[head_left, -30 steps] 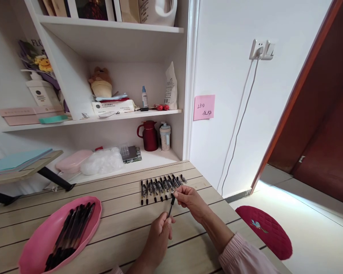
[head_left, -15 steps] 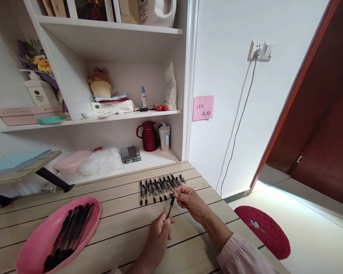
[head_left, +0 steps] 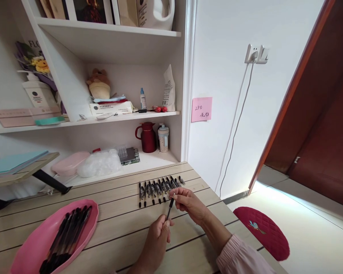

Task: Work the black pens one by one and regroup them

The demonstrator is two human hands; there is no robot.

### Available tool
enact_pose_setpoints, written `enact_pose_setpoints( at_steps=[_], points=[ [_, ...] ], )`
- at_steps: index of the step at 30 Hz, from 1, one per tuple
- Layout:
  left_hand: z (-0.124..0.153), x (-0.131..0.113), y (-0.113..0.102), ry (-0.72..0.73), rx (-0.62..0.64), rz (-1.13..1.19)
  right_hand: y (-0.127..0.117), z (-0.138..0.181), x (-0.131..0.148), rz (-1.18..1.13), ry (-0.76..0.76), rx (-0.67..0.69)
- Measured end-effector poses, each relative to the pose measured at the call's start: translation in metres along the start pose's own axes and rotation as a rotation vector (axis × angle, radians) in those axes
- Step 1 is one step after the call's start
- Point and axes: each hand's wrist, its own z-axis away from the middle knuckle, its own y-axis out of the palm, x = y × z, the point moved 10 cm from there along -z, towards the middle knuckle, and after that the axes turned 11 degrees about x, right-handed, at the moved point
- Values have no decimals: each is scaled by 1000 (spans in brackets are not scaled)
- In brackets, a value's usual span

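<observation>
My left hand [head_left: 157, 238] is closed around the lower end of a black pen [head_left: 169, 209], holding it upright and tilted over the wooden table [head_left: 120, 224]. My right hand [head_left: 188, 203] pinches the pen's upper end with fingertips closed on it. Just beyond my hands, a row of several black pens [head_left: 158, 188] lies side by side on the table. At the left front sits a pink oval tray [head_left: 34, 247] with several more black pens [head_left: 67, 239] piled in it.
White shelves [head_left: 103, 118] behind the table carry a red jug [head_left: 147, 137], a cup, bottles, boxes and a plush toy. A pink sticky note [head_left: 201, 109] hangs on the wall. A red cushion [head_left: 260, 232] lies on the floor to the right, beside a brown door.
Both hands stay on the same pen with only slight shifts. The camera has drifted a little, so the scene sits slightly further left and lower.
</observation>
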Motion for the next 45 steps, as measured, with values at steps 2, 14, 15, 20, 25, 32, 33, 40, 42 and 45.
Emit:
enact_pose_setpoints(
  at_steps=[2, 14, 15, 20, 25, 32, 33, 40, 42, 45],
  points=[
    [0, 1, 0, 5, 0, 2, 1, 0, 1, 3, -6, 5],
    [1, -3, 0, 10, -7, -4, -4, 0, 1, 14, -18, -18],
    [2, -3, -1, 10, -9, 0, -5, 0, 1, 16, -18, -27],
    [2, -4, -1, 9, -12, 10, -4, -1, 0, 40, 1, -10],
    [3, -8, -1, 23, -17, -29, -5, -1, -1, 27, -20, -24],
    [2, -7, 0, 21, 6, -31, 0, 0, 0, 7, -12, 22],
    [2, -7, 1, 23, 9, -32, 0, 0, 0, 7, -17, 21],
    [2, -8, 2, 41, 16, -54, -5, -1, -4, -9, -35, -14],
    [1, -7, 3, 46, 15, -57, -3, -2, -3, 1, -29, 7],
    [1, -4, 2, 44, 12, -50, -2, -1, 1, 8, -40, 19]
  ],
)
